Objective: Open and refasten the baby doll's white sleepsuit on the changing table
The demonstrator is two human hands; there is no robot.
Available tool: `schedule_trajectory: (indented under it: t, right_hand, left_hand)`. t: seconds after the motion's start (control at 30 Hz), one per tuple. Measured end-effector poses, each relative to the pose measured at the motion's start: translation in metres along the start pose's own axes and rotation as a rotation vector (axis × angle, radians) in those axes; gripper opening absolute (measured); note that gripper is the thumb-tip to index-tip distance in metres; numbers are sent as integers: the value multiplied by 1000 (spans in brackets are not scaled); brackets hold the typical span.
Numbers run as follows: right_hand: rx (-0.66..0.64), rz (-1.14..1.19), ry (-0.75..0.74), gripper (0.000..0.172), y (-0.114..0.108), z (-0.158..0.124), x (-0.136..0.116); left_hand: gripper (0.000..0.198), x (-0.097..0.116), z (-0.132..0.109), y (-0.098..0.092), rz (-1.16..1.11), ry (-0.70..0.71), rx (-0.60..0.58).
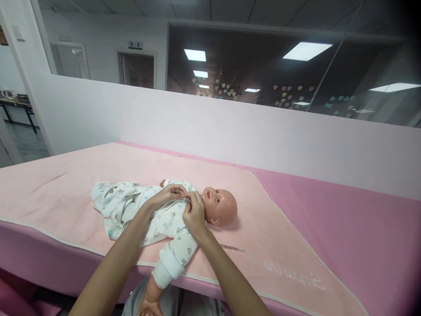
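Pink towel [66,193] is covering the padded surface [345,228], with the doll [164,215] lying on it, already dressed in a printed sleepsuit [158,224]. Left hand [166,195] and right hand [194,215] are pinching its collar, fingers closed; the fastening itself is staying hidden beneath them.
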State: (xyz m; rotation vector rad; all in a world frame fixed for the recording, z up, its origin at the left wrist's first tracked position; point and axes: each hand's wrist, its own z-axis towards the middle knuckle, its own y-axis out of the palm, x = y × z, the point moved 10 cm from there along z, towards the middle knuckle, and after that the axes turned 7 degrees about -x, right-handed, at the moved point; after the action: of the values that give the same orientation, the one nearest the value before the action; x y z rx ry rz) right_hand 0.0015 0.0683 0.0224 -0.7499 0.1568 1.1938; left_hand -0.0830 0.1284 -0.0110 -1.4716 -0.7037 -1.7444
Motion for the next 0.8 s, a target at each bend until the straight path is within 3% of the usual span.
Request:
schedule_trajectory:
  t: [0.27,0.5,0.8]
  right_hand:
    - [65,35,-23,34,-6,0,-2]
    - [183,-15,-14,23,-15,-5,-4]
    - [74,-44,22,19,-4,-1,-1]
  left_hand:
    - [30,-9,1,-12,-39,-4,96]
    - [22,-7,2,-10,12,-22,51]
    - [13,6,0,-1,86,50,17]
